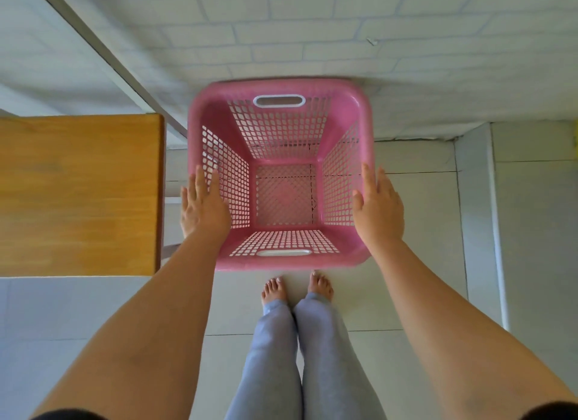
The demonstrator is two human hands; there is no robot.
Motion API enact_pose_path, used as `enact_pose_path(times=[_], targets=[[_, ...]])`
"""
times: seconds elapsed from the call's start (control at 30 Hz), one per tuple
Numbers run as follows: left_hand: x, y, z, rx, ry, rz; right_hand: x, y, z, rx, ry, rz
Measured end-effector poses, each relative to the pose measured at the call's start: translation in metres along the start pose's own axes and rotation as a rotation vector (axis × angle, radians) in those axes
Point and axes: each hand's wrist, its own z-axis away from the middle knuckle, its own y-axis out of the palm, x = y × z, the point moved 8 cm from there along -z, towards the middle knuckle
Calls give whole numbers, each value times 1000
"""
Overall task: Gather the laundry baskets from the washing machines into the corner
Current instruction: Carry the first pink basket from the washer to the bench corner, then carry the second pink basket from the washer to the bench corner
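Observation:
An empty pink plastic laundry basket [281,86] with mesh walls and white-edged handle slots stands right below me, its far rim against the white brick-pattern wall [312,28]. My left hand [203,203] lies flat over the basket's left rim with its fingers straight. At the right rim, my right hand [380,205] is also flat, fingers pointing forward. Neither hand curls around the rim. Whether the palms press on the basket's sides I cannot tell. The basket's far edge is slightly blurred.
A wooden table top [78,194] stands close on the basket's left. A grey metal bar [103,50] runs diagonally up the left wall. My bare feet [297,289] are just behind the basket on the tiled floor. A white pipe [497,231] runs along the right.

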Motion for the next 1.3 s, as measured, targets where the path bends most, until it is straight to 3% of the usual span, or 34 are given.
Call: enact_pose_path(times=[0.17, 0.4, 0.8, 1.07, 1.3], targets=[[-26, -40, 47, 0, 73, 49, 11, -49, 44, 12, -55, -4], [-59, -95, 96, -26, 244, 29, 6, -110, 114, 7, 20, -3], [-149, -150, 206, 43, 756, -111, -72, -163, 285, -91, 442, -132], [-238, -120, 324, 76, 1154, -290, -152, -160, 425, -160, 766, -237], [-295, -66, 460, 118, 1362, -401, -220, -143, 566, -249, 987, -363]])
